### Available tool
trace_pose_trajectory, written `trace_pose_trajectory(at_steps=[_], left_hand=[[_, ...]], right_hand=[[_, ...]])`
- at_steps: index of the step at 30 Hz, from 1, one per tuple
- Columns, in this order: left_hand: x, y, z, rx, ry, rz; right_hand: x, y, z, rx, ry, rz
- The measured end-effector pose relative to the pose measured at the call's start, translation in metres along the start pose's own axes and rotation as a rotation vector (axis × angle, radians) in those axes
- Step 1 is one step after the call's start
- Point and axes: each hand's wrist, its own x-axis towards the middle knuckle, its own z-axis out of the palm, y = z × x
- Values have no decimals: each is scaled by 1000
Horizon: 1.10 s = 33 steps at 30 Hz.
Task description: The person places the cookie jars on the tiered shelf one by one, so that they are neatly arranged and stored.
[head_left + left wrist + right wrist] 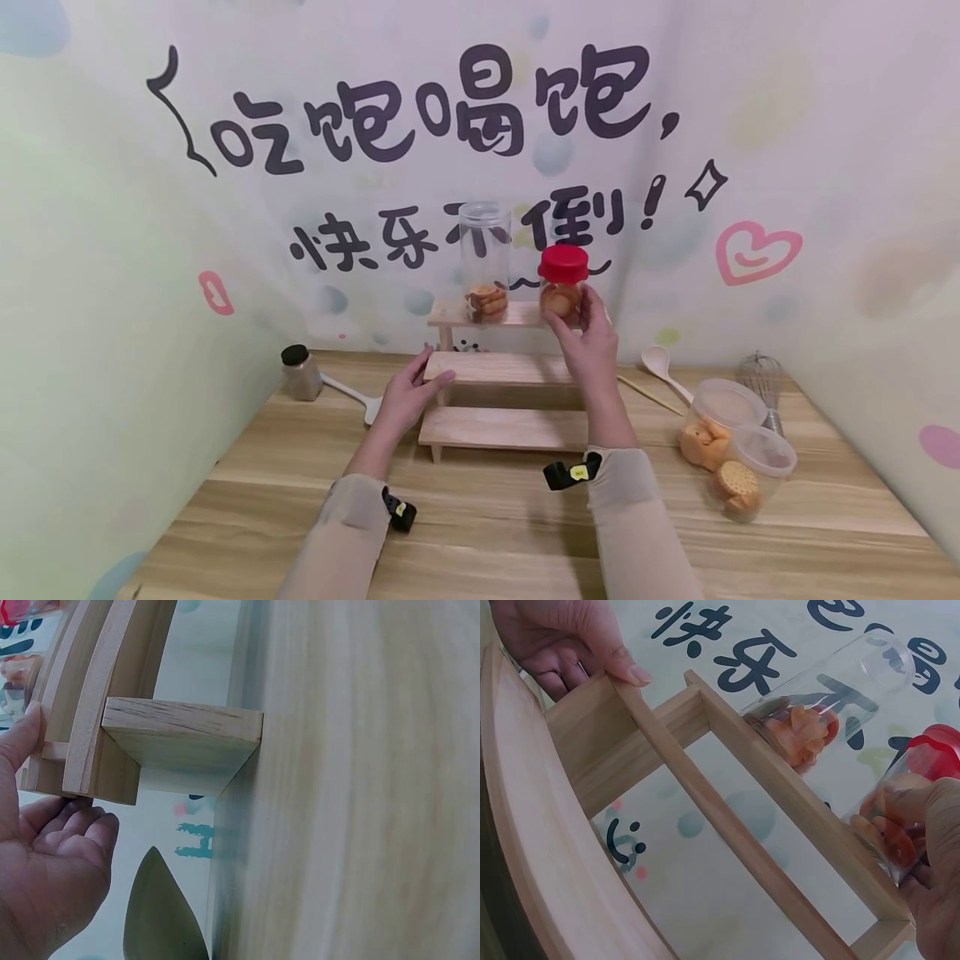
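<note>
Presently the right hand grips a small clear red-lidded cookie jar at the top step's right edge. The left hand clasps the pale three-tiered wooden shelf by its left end; the left wrist view shows curled fingertips the head view hides. Wood-grained tabletop spreads in front. A tall clear cylindrical jar occupies the top step's left side.
</note>
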Motion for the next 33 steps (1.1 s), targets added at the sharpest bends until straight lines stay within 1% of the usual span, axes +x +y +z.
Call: trace_pose_trajectory(at_steps=[4, 6, 12, 15, 19, 24, 27, 33], left_hand=[[13, -20, 1, -20, 11, 7], [14, -23, 1, -21, 20, 15], [13, -24, 2, -17, 37, 34], [13, -24, 2, -20, 37, 38], [13, -24, 3, -22, 40, 40], [14, -25, 3, -10, 44, 41], [14, -25, 3, -3, 48, 41], [12, -24, 3, 13, 58, 38]], right_hand=[[0, 0, -1, -29, -5, 5], [0, -1, -1, -33, -6, 7], [0, -3, -1, -51, -17, 28], [0, -3, -1, -62, -8, 17], [-1, -3, 0, -75, 25, -8], [-2, -4, 2, -137, 71, -13], [-3, -4, 4, -182, 93, -32], [-3, 0, 4, -240, 94, -68]])
